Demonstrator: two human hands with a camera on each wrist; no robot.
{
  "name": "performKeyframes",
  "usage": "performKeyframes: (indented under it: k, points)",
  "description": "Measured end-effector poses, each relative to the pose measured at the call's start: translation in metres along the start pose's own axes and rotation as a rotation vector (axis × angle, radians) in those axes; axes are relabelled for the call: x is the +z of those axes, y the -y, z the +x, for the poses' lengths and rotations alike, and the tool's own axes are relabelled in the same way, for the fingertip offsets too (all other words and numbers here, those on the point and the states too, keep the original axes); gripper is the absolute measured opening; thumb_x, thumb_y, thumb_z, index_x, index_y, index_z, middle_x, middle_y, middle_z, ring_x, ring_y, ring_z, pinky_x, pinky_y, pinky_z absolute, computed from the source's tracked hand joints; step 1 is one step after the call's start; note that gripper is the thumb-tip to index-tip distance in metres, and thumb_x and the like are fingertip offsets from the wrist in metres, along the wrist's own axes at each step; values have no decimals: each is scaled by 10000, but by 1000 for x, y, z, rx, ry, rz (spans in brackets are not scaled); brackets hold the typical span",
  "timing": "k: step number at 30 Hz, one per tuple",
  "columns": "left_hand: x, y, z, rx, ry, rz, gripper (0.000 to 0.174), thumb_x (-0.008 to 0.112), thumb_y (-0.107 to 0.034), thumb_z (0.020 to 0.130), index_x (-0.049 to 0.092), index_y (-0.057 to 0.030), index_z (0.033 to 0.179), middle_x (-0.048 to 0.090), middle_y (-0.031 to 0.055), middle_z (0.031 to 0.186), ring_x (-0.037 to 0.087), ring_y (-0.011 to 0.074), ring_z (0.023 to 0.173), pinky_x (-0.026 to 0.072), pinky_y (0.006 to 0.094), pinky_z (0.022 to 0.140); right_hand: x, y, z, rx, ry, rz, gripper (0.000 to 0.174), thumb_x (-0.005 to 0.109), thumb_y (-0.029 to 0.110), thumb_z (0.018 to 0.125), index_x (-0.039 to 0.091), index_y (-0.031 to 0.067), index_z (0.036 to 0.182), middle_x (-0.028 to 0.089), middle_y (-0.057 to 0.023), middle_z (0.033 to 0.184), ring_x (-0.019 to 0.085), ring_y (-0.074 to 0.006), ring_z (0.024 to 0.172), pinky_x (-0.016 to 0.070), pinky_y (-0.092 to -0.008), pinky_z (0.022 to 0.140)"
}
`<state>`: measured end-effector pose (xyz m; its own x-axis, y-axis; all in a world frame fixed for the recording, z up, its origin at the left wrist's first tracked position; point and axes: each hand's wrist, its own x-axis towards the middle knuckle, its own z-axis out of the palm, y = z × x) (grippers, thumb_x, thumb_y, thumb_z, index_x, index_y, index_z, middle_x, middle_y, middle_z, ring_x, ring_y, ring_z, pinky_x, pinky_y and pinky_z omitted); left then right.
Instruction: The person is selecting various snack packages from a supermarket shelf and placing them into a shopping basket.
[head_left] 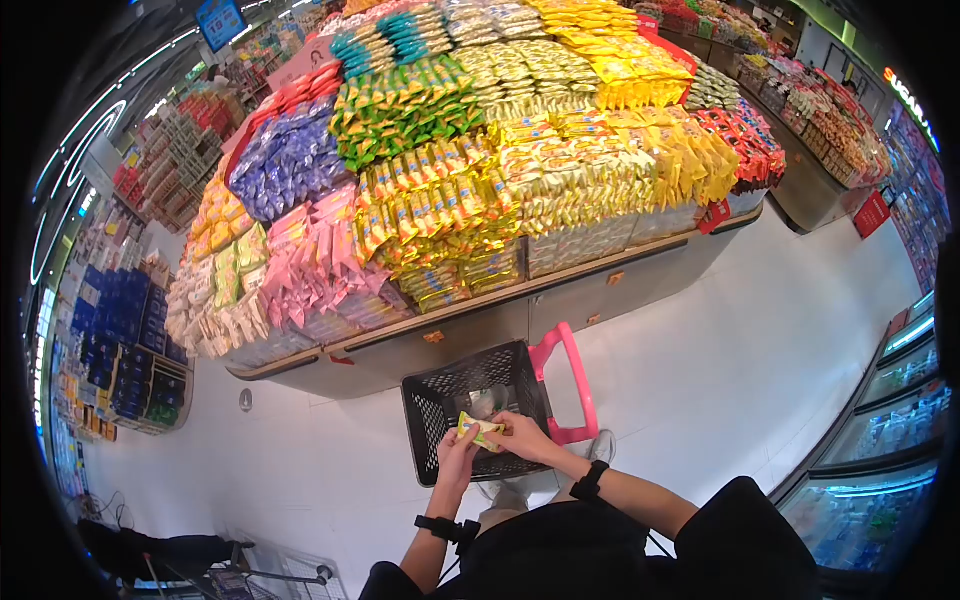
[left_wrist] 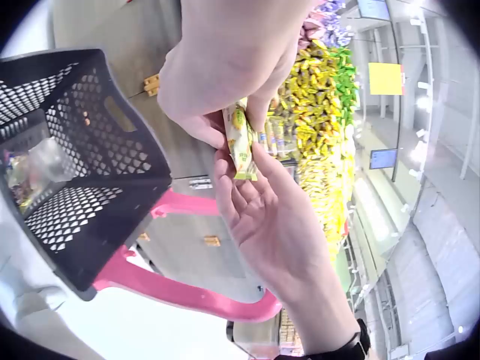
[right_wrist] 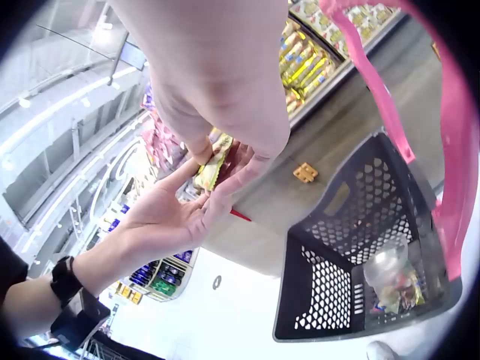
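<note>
Left hand (head_left: 458, 452): thumb and fingertips pinch one end of a small yellow-and-green foil snack packet (head_left: 481, 430). Right hand (head_left: 525, 437): fingers hold the other end of the same packet, and we note a black wristband (head_left: 589, 482) on that arm.

We log the packet between the two hands, carried in the air. From the head camera it sits over the near side of a black perforated plastic shopping basket (head_left: 425, 425). From the wrist cameras it is tilted on edge and clear of the basket's walls.

The basket has a pink looped handle (head_left: 577, 380). Inside we count a few clear-wrapped sweets (right_wrist: 394, 283) lying on its bottom.

Just beyond the basket stands a grey display island (head_left: 560, 300). It is heaped with packets in yellow, green, purple and pink bands. Glass-fronted chiller cabinets (head_left: 890, 420) line the right edge, well apart from the hands.
</note>
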<state>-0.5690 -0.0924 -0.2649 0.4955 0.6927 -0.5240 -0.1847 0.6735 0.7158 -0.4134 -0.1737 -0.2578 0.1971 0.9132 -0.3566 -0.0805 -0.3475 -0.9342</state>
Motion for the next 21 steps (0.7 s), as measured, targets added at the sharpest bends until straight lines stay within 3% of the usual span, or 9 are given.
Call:
performKeyframes:
  k: [6,9,12,15,17,21]
  points:
    - [133,9,-41,219,-36,141,174,714,-32,884,586,-20,1002,698,68,985,665,104,848,532,227,762,-105,29,-56,-127,39,214,321,700,120,909,562,-25,1159,689,-87,1003,640,-102,894,528,-262,785]
    - [205,26,-46,136,10,138,209,701,-37,893,603,12,1070,699,82,1008,666,103,857,528,225,747,-168,34,-84,-127,-18,344,335,684,135,925,557,-7,1200,691,-87,995,639,-102,890,522,-259,773]
    - [266,45,-38,23,93,218,228,660,-115,936,608,23,1111,697,91,972,665,118,760,522,228,652,-229,41,-104,-141,-60,452,341,655,128,945,530,16,1241,686,-71,910,643,-100,818,528,-241,701]
    - [329,40,-29,-4,174,336,228,647,-136,950,600,9,1120,688,83,922,639,110,656,496,209,572,-279,56,-122,-174,-160,480,308,639,136,955,547,38,1233,686,-68,1019,625,-93,913,507,-251,781]
    - [367,28,-21,87,308,376,226,664,-119,937,604,7,1115,702,81,917,654,108,693,504,221,600,-305,86,-134,-278,-244,565,300,626,87,955,506,27,1223,673,-68,972,646,-94,854,516,-226,696]
    - [438,-7,-10,218,502,444,270,632,-41,935,566,38,1184,697,89,951,665,122,729,516,227,618,-353,133,-144,-433,-336,535,296,627,74,951,491,30,1211,670,-72,997,647,-90,866,512,-225,695]
